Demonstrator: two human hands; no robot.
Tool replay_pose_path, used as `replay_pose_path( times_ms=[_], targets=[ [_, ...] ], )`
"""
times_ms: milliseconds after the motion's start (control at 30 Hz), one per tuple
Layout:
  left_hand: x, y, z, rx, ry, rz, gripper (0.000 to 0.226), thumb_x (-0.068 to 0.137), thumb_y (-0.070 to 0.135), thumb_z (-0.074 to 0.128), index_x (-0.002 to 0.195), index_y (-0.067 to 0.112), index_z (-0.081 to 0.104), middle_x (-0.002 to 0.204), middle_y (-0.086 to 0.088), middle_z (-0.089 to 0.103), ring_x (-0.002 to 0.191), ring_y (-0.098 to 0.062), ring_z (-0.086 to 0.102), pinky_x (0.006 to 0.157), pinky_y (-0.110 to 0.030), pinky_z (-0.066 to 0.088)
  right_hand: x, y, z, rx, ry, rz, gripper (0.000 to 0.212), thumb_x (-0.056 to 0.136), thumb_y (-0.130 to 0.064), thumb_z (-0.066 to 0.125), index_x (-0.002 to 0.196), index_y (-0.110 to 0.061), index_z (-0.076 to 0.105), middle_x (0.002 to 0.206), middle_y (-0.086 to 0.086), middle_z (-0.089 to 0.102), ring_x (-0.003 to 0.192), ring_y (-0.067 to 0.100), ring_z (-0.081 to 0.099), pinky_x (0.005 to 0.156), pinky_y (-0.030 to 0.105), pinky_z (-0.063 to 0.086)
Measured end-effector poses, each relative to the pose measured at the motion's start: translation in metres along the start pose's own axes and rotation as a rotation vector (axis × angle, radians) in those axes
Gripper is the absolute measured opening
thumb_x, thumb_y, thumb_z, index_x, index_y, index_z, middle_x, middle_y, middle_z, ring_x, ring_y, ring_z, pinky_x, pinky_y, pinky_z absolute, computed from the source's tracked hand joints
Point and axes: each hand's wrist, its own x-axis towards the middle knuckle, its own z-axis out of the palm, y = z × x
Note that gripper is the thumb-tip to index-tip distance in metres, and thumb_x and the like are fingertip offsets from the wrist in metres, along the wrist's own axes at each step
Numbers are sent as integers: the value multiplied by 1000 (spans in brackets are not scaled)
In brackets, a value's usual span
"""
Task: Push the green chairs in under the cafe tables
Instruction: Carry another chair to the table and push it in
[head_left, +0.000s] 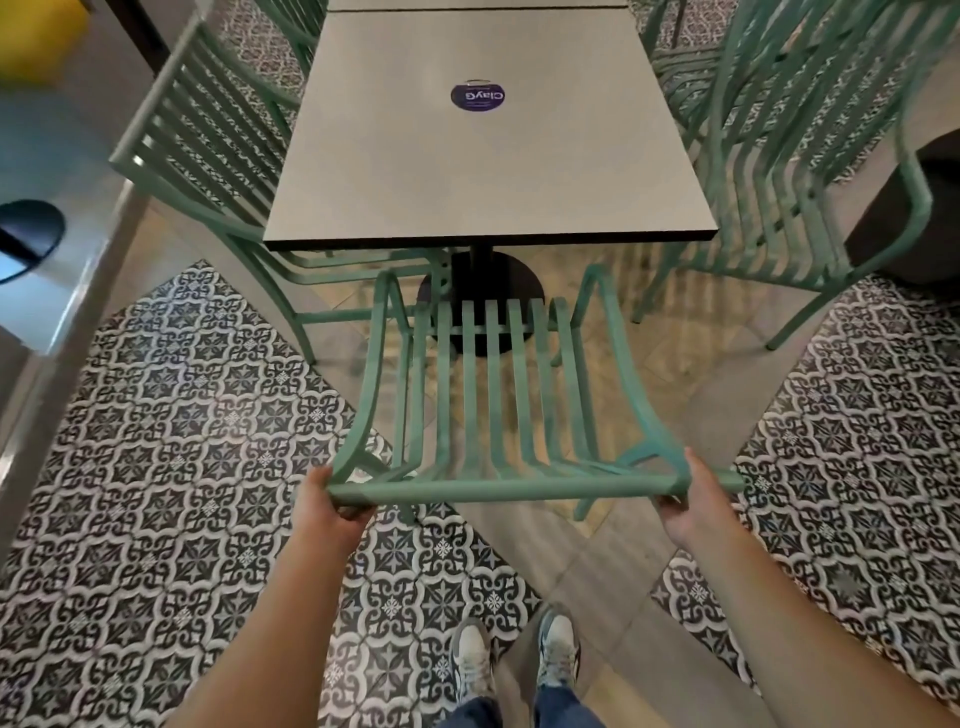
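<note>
the chair (493, 395), at 6 o'clock of the table (483, 135) with its seat not yet under it, was grasped at both ends of its top rail by the left hand (332, 512) and right hand (693, 506), seemingly so it could be steered straight in.

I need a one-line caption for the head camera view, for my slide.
Both hands, left hand and right hand, grip the top rail of a green chair facing the grey cafe table.
</note>
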Motion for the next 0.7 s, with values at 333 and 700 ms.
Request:
replay_pose_path(
  times_ms=[333, 700],
  targets=[
    [-9, 1, -4, 2, -21, -46, 44, 95, 21, 49, 135, 4, 44, 128, -19, 53, 108, -33, 55, 93, -47, 46, 1, 2, -3, 37, 40, -1, 33, 90, -15, 56, 121, -9, 48, 96, 11, 55, 77, 22, 59, 48, 27, 56],
    [-16, -1, -11, 0, -1, -65, 40, 94, 20, 50, 131, 3, 47, 118, -17, 56, 100, -32, 57, 86, -44, 48, 3, 5, -9, 37, 67, -2, 30, 88, -16, 58, 116, -10, 47, 100, 11, 52, 79, 22, 57, 48, 26, 56]
  ],
)
